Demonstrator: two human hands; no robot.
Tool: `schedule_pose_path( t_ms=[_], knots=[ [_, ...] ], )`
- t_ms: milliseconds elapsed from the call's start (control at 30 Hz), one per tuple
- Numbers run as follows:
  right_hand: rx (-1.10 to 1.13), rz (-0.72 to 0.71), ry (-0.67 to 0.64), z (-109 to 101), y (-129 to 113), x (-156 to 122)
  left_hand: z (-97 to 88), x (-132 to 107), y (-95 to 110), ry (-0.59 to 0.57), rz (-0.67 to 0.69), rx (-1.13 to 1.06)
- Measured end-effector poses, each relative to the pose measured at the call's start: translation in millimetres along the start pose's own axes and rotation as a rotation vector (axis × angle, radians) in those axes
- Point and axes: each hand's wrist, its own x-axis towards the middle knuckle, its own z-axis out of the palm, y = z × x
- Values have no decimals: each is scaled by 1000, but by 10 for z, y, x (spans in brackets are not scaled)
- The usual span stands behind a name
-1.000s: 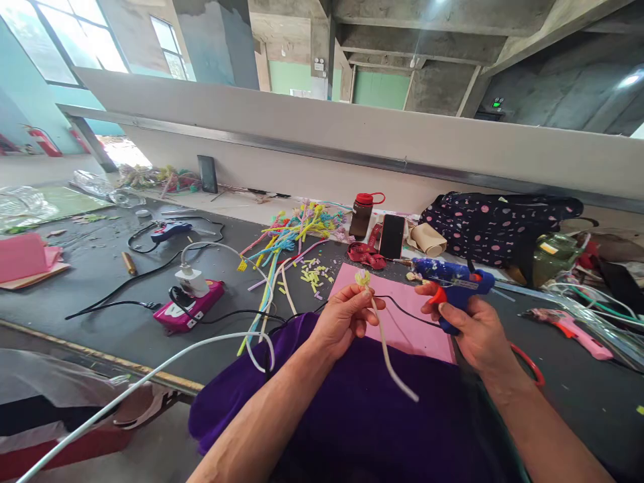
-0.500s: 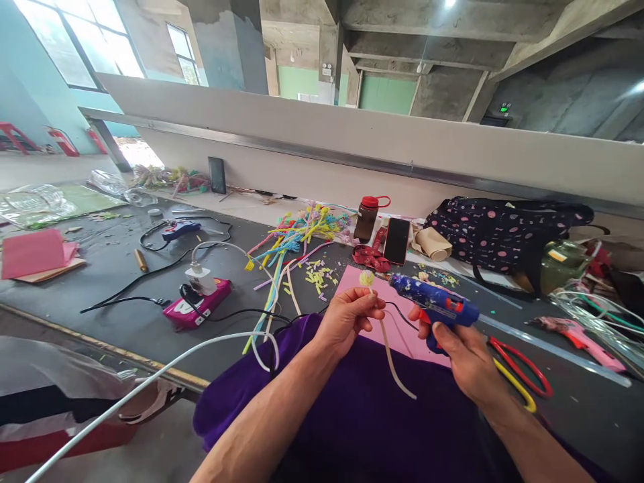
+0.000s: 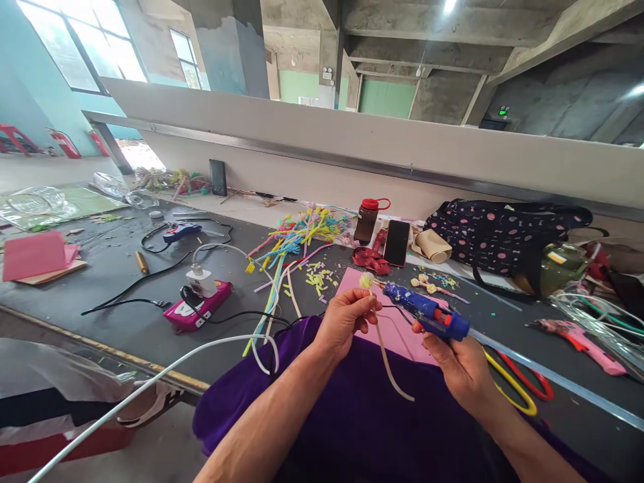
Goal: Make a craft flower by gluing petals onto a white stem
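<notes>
My left hand (image 3: pixel 347 318) pinches a cream pipe cleaner stem (image 3: pixel 385 352) with a small yellow flower head (image 3: pixel 366 280) at its top. My right hand (image 3: pixel 460 362) grips a blue glue gun (image 3: pixel 427 312), and its nozzle touches the stem just under the flower head. Both hands hover above a pink sheet (image 3: pixel 397 322) on the dark table (image 3: pixel 125 322). A purple cloth (image 3: pixel 352 409) lies over my lap below them.
Coloured pipe cleaners (image 3: pixel 296 238) and cut bits lie behind the sheet. A pink power strip (image 3: pixel 198 305) with cables sits left. A bottle (image 3: pixel 365 220), a phone (image 3: pixel 396 243), a dotted bag (image 3: pixel 503 235), scissors (image 3: pixel 518 389) and a pink glue gun (image 3: pixel 578 335) lie right.
My right hand swung the glue gun left and tilted it down until the nozzle met the stem near the flower head. The left hand kept the stem nearly still.
</notes>
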Motion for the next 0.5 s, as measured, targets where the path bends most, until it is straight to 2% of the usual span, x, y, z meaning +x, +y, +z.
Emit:
schedule_pose_path(
  t_ms=[500],
  knots=[
    [-132, 2, 18, 10, 92, 6, -13, 4, -18, -34, -4, 27]
  ],
)
